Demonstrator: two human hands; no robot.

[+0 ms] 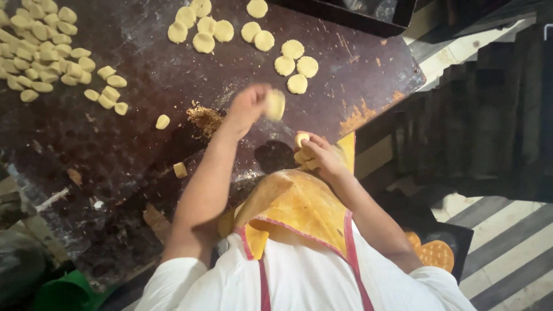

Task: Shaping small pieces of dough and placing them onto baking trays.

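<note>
My left hand [249, 103] hovers over the dark worktable [144, 144] with a flattened pale dough disc [275, 105] between its fingers, blurred by motion. My right hand [318, 155] rests at the table's near edge, closed around a few small dough lumps [302, 140]. Flattened dough discs [296, 63] lie in a loose row just beyond my left hand. My yellow apron [294, 207] sits below both hands.
A heap of small dough pieces [43, 52] fills the table's far left, with strays [163, 121] and crumbs [204, 118] nearer. A dark tray [345, 11] sits at the far edge. Stairs drop away on the right. A green container [63, 291] is at lower left.
</note>
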